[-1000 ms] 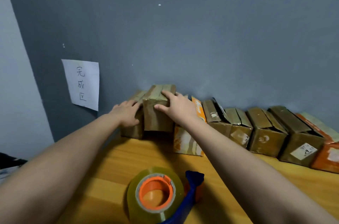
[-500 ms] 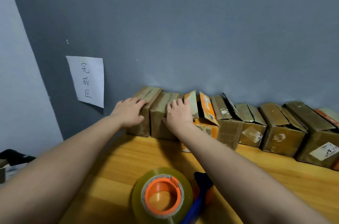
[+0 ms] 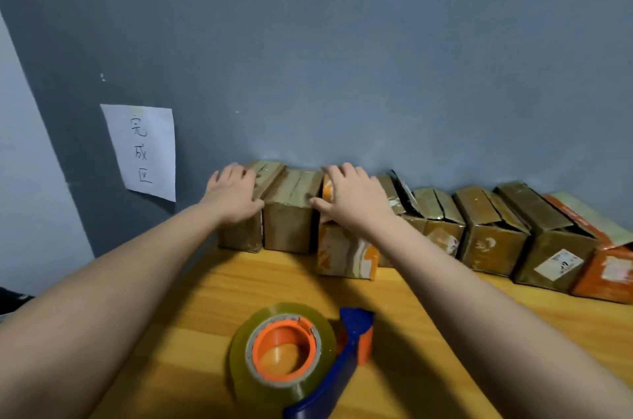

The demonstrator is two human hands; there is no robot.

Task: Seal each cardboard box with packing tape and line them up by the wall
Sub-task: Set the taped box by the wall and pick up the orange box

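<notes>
Wall [image 3: 342,58]: a grey-blue surface is seen behind the bench, filling the upper part of the view.
Bench [image 3: 191,309]: a yellow wooden top is seen, carrying the boxes and the tape.
Row of boxes [image 3: 493,240]: cardboard boxes are lined up side by side against the foot of the wall, running from the middle of the view to the right edge; most are brown and glossy with tape, and some top flaps on the right look creased.
Orange box [image 3: 346,257]: an orange-and-white box is set third from the left, its front face standing out a little nearer than its neighbours.
Second box [image 3: 291,213]: a brown taped box is stood between the leftmost box and the orange box, touching both.
Leftmost box [image 3: 239,237]: a brown box is placed at the left end of the row.
Tape dispenser [image 3: 342,360]: a blue and orange holder is laid on the bench near the camera, well apart from the boxes.
Tape roll [image 3: 239,360]: a clear yellowish roll on an orange core is mounted on it.
Paper sign [image 3: 144,151]: a white sheet with handwritten characters is fixed to the wall left of the row.
Left hand [image 3: 233,194]: it is laid flat on the leftmost box, grip open, fingers straight.
Right hand [image 3: 352,199]: it is rested over the top of the orange box, fingers spread, nothing gripped; the thumb touches the second box.
</notes>
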